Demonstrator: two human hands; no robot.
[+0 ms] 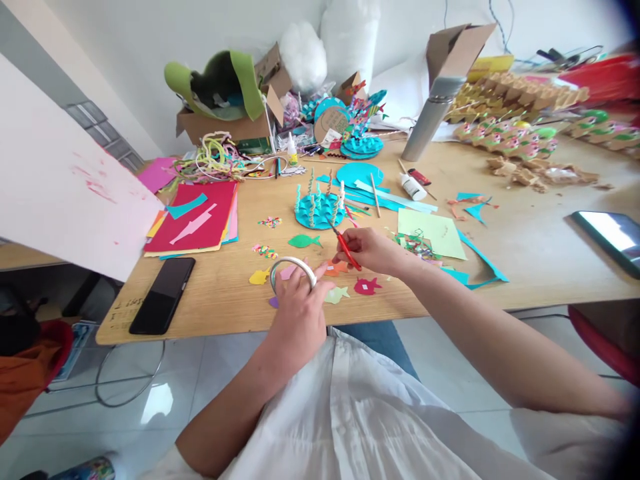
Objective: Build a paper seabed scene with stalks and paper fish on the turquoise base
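Worktop: red fish is cut, bears white patch; green fish shows none. Left hand clamps tape roll between fingers, near front edge; right hand grips red scissors.

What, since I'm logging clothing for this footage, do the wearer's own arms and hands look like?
Both the left hand and right hand are gloveless, with no watch or bracelet visible. The forearms are bare; loose, plain white sleeves cover the arms higher up.
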